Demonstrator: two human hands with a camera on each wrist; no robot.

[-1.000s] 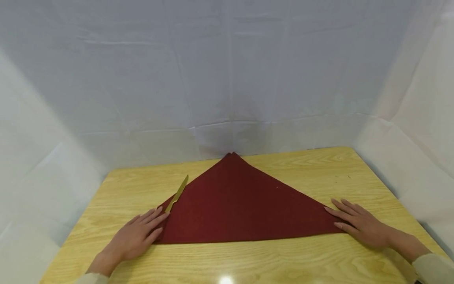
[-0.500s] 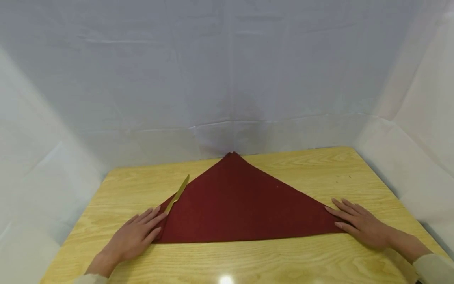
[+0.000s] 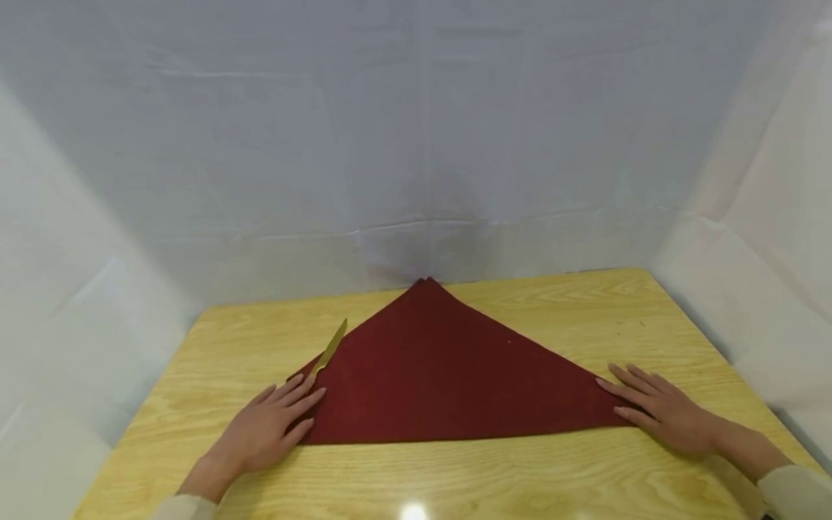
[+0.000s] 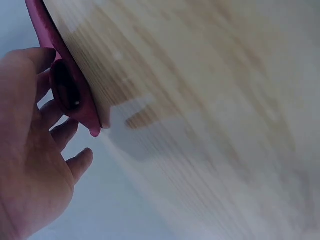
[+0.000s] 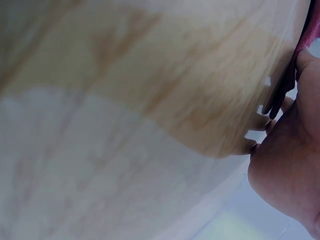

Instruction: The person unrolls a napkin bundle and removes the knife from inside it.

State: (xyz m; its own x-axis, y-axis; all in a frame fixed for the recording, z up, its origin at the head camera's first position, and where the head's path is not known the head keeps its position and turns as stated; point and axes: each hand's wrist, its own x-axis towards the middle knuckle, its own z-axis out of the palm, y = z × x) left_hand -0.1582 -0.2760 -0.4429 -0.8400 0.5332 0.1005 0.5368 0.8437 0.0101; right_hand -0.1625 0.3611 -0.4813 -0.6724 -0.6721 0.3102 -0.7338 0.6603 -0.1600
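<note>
A dark red cloth napkin (image 3: 442,368), folded into a wide triangle, lies on the wooden table with its peak toward the back. A gold table knife (image 3: 332,348) slants across its left edge, blade tip past the cloth. My left hand (image 3: 263,430) rests flat-fingered on the napkin's left corner, its fingers over the knife's lower end and hiding the handle. In the left wrist view the cloth edge (image 4: 82,107) curls into a dark hollow beside the fingers. My right hand (image 3: 672,415) touches the right corner with extended fingers, its thumb near the front edge.
The pale wood-grain table (image 3: 520,477) runs around the cloth on all sides. A white sheet (image 3: 416,144) hangs behind the table's back edge, with more white sheeting (image 3: 773,238) at both sides. A bright reflection shines on the front of the tabletop.
My left hand has slid slightly right and forward on the napkin, covering more of the knife's lower end. The knife and my right hand look nearly unmoved.
</note>
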